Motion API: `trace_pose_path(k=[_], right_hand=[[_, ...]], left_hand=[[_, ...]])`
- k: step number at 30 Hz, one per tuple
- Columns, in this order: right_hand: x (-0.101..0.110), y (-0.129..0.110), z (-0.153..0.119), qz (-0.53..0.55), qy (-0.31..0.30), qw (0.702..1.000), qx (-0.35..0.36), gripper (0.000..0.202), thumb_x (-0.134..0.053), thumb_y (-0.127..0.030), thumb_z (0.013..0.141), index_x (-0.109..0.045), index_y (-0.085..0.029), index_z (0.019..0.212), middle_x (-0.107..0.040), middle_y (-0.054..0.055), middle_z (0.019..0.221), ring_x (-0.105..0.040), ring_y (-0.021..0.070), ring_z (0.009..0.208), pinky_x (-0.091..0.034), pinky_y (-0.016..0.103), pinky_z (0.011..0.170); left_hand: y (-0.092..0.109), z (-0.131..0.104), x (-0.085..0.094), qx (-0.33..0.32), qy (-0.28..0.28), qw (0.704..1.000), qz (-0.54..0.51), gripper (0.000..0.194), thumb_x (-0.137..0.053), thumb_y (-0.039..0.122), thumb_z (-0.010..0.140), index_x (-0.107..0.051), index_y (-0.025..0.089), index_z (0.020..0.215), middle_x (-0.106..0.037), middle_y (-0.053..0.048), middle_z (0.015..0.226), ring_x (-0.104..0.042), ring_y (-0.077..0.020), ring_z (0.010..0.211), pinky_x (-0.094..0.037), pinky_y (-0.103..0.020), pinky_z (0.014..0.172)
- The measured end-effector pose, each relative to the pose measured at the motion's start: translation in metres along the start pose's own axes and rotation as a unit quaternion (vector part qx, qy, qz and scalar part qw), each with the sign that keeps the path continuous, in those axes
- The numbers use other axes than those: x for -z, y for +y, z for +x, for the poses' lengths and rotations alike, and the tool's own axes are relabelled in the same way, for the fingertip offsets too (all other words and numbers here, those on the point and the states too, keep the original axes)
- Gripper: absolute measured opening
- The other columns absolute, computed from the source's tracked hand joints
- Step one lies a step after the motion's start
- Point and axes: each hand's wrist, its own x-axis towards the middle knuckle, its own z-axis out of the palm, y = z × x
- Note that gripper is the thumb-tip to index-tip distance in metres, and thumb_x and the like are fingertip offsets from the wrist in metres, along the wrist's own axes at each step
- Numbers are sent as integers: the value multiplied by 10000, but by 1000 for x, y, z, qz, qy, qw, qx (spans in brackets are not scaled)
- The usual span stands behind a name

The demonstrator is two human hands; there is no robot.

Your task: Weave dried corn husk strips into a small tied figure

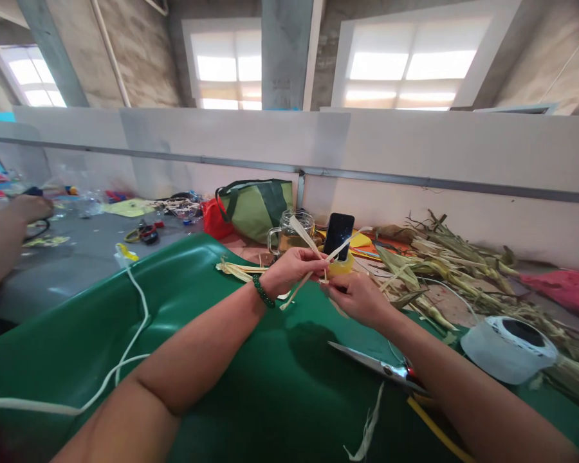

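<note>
Above the green mat (251, 360), my left hand (296, 269) pinches several pale corn husk strips (305, 235) where they cross. Their ends fan out upward and down to the left. Close beside it, my right hand (354, 296) is closed at the lower part of the same strips; its fingertips are partly hidden. Scissors (367, 361) lie on the mat below my right forearm, their handles partly covered by it. A loose husk scrap (367, 427) rests near the front. More cut husk strips (236, 269) lie behind my left wrist.
Behind my hands stand a glass mug (296, 228), a phone (339, 235) and a green bag (260, 206). Dried husks (463, 263) are heaped at right, near a white roll (509, 347). A white cable (137, 289) crosses the mat. Another person's hand (29, 209) is at far left.
</note>
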Motion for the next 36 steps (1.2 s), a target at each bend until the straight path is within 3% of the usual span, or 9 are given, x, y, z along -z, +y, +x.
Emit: trace_pose_path(k=[3,7,12,16,18,23,29,32,36], right_hand=[[1,-5,-2,-17,16,1000,18,369,-439,-286,832,-484,-174,484,-438,-12,465,-375,98,470,-230,246,492],[3,-14,-5,-68,28,996,58,356,-420,-268,848,-473,-170,510,-476,5,512,-403,101,499,-245,250,523],[9,-6,-2,-83,-36,994,58,350,-433,-247,830,-458,-169,489,-445,-5,489,-350,92,476,-212,256,508],[15,7,2,-17,-18,1000,8,525,-403,-503,862,-376,-182,448,-308,-39,442,-250,82,441,-168,260,466],[17,11,3,34,-8,999,3,563,-398,-586,839,-345,-187,445,-271,-46,450,-246,81,450,-171,252,454],[11,6,3,103,-25,994,22,471,-454,-541,830,-450,-180,527,-347,-46,479,-313,84,469,-233,233,461],[5,-6,-3,-12,41,997,63,376,-436,-331,857,-442,-179,513,-459,-10,510,-372,94,479,-236,249,505],[11,-3,-2,-2,59,998,33,444,-420,-430,866,-448,-182,499,-431,-17,476,-354,94,461,-233,251,492],[20,7,4,128,123,984,-34,514,-441,-601,804,-480,-183,507,-403,-30,439,-353,93,445,-270,236,463]], left_hand=[[-1,1,0,-29,32,999,11,287,-833,280,530,-695,75,676,-628,-11,591,-488,-48,495,-411,-212,549],[-1,2,0,-21,45,999,6,290,-846,286,497,-693,84,639,-627,-3,559,-492,-46,484,-409,-199,530],[2,3,4,30,12,999,16,297,-822,332,558,-683,75,610,-630,-21,556,-531,-53,493,-429,-191,552],[6,0,5,41,-13,999,7,367,-743,435,660,-697,72,681,-643,-46,603,-561,-69,537,-447,-206,589],[8,-2,3,36,-21,999,17,381,-754,449,638,-694,75,682,-638,-43,601,-561,-75,553,-441,-210,592],[7,-5,-3,-6,-23,997,67,356,-843,368,480,-670,84,607,-624,-13,574,-524,-64,546,-409,-201,572],[3,-2,-1,-32,8,997,75,336,-823,363,503,-657,94,615,-609,-2,570,-517,-73,542,-410,-216,560],[5,-2,1,-26,5,997,76,327,-792,382,560,-667,92,647,-606,-8,578,-512,-71,532,-416,-216,555],[2,-4,-2,-43,-28,991,123,318,-760,402,603,-677,99,652,-597,-11,593,-520,-84,565,-429,-207,559]])
